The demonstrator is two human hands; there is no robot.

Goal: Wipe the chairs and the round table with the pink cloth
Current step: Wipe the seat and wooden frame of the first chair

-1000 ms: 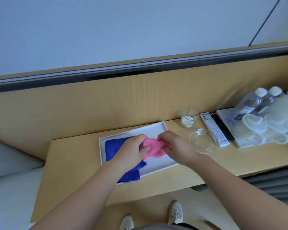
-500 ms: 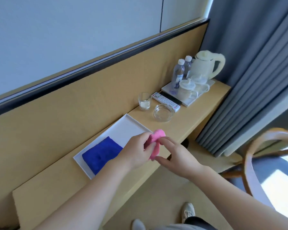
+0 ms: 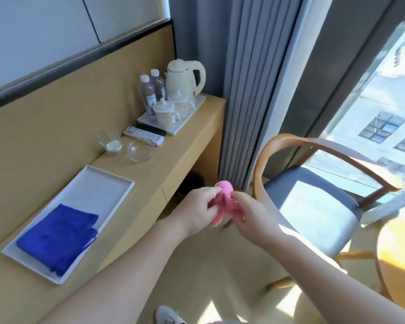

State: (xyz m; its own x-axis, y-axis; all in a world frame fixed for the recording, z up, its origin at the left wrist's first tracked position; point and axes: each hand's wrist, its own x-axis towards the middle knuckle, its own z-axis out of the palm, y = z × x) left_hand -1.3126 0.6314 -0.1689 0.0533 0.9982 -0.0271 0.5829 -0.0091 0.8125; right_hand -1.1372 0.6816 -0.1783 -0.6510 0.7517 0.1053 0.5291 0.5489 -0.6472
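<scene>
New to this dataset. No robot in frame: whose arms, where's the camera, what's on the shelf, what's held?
No machine: these are a person's bare arms, filmed by one wide-angle camera on their head, looking down. The left hand and right hand both pinch a bunched pink cloth, in the air beside the wooden shelf. On the shelf lie a white tray with a folded blue cloth, a glass bowl, a remote, and a kettle with water bottles. At right: a chair and part of the round table.

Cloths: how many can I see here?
2. The pink cloth is held between the left hand and the right hand. The blue cloth lies folded on the white tray. More could be out of view.
</scene>
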